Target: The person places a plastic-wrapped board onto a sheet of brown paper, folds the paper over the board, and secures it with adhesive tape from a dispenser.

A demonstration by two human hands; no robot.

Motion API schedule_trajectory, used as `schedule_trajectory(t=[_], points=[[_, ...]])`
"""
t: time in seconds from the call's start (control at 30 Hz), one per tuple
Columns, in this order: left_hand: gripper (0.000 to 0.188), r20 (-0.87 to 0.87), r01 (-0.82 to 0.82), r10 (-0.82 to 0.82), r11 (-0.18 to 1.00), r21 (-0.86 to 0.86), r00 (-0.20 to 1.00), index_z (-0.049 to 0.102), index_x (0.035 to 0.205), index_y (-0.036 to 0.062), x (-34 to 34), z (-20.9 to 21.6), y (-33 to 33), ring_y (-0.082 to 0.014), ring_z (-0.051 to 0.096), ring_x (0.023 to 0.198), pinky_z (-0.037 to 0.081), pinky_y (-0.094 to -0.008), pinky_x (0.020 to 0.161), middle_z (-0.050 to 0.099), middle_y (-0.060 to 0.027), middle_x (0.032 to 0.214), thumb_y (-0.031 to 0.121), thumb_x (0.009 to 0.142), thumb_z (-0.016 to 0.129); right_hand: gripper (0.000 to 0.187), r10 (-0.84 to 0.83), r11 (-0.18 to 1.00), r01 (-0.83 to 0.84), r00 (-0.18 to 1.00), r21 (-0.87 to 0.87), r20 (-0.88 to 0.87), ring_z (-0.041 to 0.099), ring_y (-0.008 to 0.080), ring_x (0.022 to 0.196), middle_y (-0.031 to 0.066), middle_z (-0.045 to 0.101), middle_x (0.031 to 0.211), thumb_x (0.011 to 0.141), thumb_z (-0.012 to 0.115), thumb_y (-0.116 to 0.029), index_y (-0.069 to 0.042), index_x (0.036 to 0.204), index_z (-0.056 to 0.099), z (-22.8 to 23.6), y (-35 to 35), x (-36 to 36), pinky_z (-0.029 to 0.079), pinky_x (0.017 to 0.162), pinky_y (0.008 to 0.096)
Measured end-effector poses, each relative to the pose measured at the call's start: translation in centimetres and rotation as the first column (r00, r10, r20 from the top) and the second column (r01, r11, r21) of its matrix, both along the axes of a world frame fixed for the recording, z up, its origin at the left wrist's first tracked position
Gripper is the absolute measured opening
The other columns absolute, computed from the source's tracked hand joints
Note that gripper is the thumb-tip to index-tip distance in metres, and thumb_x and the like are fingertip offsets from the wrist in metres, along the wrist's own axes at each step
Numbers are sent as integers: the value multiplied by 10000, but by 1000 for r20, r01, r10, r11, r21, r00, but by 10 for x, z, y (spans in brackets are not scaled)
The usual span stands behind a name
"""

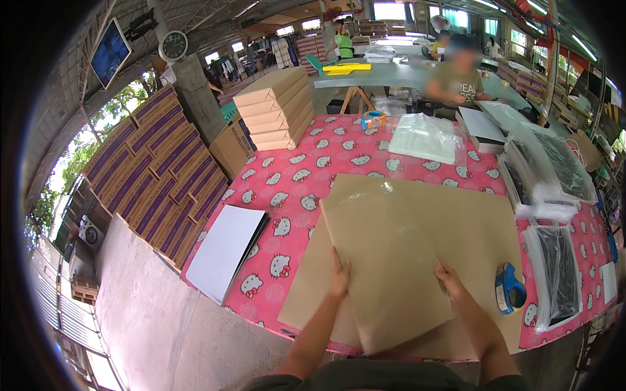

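Observation:
A flat package wrapped in brown paper [385, 260] is between my hands, turned at an angle, with shiny clear tape near its far end. My left hand [340, 274] grips its left edge. On the opposite edge, my right hand [448, 279] has its fingers curled round the paper. Beneath the package spreads a larger brown paper sheet [482, 221], lying flat on the pink patterned tablecloth [261, 293]. To the right of my right hand, a blue tape dispenser [510, 288] rests on that sheet.
Brown wrapped packages [274, 107] are stacked at the far left corner. White sheets [225, 251] lie at the left edge. Plastic-covered dark items [554, 274] line the right side. Clear plastic bags [424, 138] and another tape roll [373, 120] lie farther back. A person [456, 78] works across the table.

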State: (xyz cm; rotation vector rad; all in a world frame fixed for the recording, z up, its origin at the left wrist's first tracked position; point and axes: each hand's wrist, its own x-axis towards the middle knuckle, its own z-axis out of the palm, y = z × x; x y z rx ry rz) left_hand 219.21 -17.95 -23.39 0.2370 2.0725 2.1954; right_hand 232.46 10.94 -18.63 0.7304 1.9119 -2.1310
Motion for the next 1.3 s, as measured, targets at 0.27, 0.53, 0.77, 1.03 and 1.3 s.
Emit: schedule_trajectory(t=[0.27,0.53,0.77,1.03,1.3], points=[[730,-226,-122,-362,290,-949,904,148,1408,97,-43,23,-26,-366,35,1343,84,-629,1000,41,-206,1457,372,839,513,929,356,879,-174,857,443,-371,358,288,1236,183,362,1333,710,723,-201,-39,1401,124,-18,-51,74,307,1004,366],[964,-72,-64,-936,53,-996,344,184,1395,113,119,91,-31,-400,14,1337,22,-760,881,87,-198,1451,510,644,638,742,198,648,223,874,728,-445,439,346,1146,226,439,1224,710,696,-200,21,1299,303,-48,-95,141,369,944,406],[842,-182,-161,-866,120,-980,466,191,1381,88,144,67,-51,-380,131,1328,108,-743,902,150,-176,1441,247,692,648,624,229,365,407,833,837,-504,472,384,1054,227,466,1175,677,628,-75,3,1246,387,-44,-114,138,391,901,431],[914,-197,-145,-917,156,-977,346,135,1396,89,139,59,-52,-348,124,1341,82,-697,954,150,-179,1444,291,680,667,648,196,179,478,839,860,-508,469,364,1041,181,476,1189,604,621,-35,-72,1227,448,-31,-125,127,380,902,435],[965,30,377,-816,235,-896,577,6,1412,102,58,104,-45,-334,143,1336,-7,-650,992,137,-171,1450,487,750,592,720,160,122,499,843,858,-513,465,352,1056,164,474,1198,519,588,6,-77,1224,465,-39,-125,124,377,907,433]])
